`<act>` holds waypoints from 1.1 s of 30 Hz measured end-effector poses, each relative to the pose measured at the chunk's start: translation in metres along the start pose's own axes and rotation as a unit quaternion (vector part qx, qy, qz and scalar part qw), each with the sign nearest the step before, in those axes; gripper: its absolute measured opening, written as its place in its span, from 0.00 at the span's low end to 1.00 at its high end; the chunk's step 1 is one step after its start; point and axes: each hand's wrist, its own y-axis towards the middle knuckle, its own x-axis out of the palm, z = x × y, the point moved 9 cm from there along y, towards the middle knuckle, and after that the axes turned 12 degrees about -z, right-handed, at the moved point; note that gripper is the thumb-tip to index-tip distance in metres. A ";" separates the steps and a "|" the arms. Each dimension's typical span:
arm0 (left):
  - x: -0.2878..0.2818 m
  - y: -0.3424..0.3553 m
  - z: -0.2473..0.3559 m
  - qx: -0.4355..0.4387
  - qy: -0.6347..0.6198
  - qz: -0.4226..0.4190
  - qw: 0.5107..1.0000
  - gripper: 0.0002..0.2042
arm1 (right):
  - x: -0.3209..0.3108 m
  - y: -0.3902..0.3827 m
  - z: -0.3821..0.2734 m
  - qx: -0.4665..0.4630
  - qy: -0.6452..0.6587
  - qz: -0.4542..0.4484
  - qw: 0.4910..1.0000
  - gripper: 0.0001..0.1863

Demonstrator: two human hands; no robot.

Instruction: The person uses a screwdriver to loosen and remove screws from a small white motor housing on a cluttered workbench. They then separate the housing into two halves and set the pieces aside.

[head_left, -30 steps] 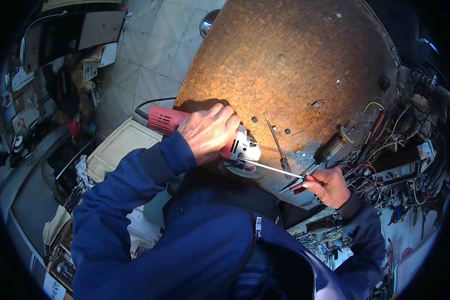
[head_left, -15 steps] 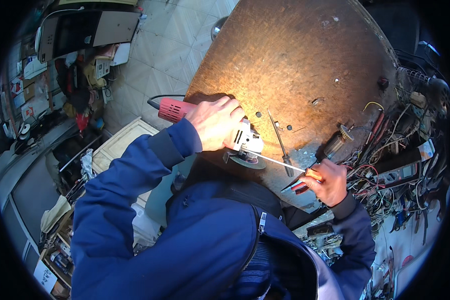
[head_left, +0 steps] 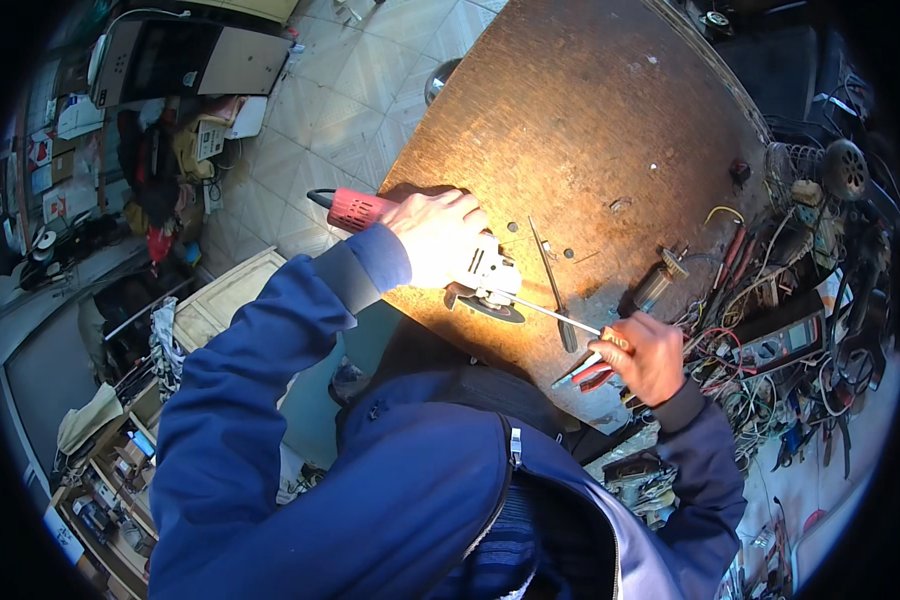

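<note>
My left hand [head_left: 436,238] is wrapped over the body of a red angle grinder [head_left: 358,210], pressing it on the near left edge of the wooden bench. The grinder's silver gear head and its dark disc [head_left: 494,308] point toward me. In my right hand [head_left: 652,358] is a screwdriver [head_left: 560,317], its handle inside my closed fingers. The shaft reaches left to the grinder's head, and its tip seems to touch near the disc guard; the exact contact is too small to tell. A second, dark screwdriver [head_left: 552,280] lies just beyond the shaft. Red-handled pliers [head_left: 592,378] lie beside my right hand.
On the wooden bench [head_left: 560,110] are small dark round parts [head_left: 568,253] and a motor armature [head_left: 660,280]. Tangled wires crowd the right side around a multimeter [head_left: 780,345]. A tiled floor [head_left: 340,110] lies beyond the bench's left edge.
The view has shifted slightly. My right hand has turned a little on the screwdriver handle, with the shaft still at the grinder's head. My left hand keeps its hold.
</note>
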 end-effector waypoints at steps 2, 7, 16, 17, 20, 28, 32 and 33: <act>0.001 0.000 0.001 0.000 0.004 0.002 1.000 0.29 | 0.009 0.011 0.020 0.100 0.220 -0.113 0.964 0.16; 0.005 0.003 -0.005 0.001 0.010 -0.014 1.000 0.28 | 0.004 0.015 0.006 0.010 0.052 -0.130 0.990 0.19; 0.007 0.001 -0.005 -0.008 0.010 -0.002 1.000 0.28 | 0.000 -0.002 -0.005 -0.028 0.022 0.025 0.999 0.18; 0.006 0.002 -0.005 -0.004 0.012 -0.004 1.000 0.28 | 0.012 -0.004 0.020 0.041 0.214 0.002 0.976 0.17; 0.006 0.002 -0.008 0.000 0.001 0.000 1.000 0.31 | 0.038 -0.005 0.043 0.236 0.521 -0.192 0.797 0.18; 0.008 0.002 -0.002 0.000 0.016 0.014 1.000 0.32 | -0.010 0.000 -0.023 -0.077 -0.162 0.035 0.983 0.13; 0.002 0.001 -0.002 0.007 0.028 0.015 0.999 0.32 | -0.003 0.001 -0.003 -0.019 -0.008 -0.006 1.000 0.13; 0.003 0.000 -0.003 0.003 0.019 0.005 1.000 0.32 | 0.002 0.002 0.008 0.015 0.077 -0.032 0.996 0.13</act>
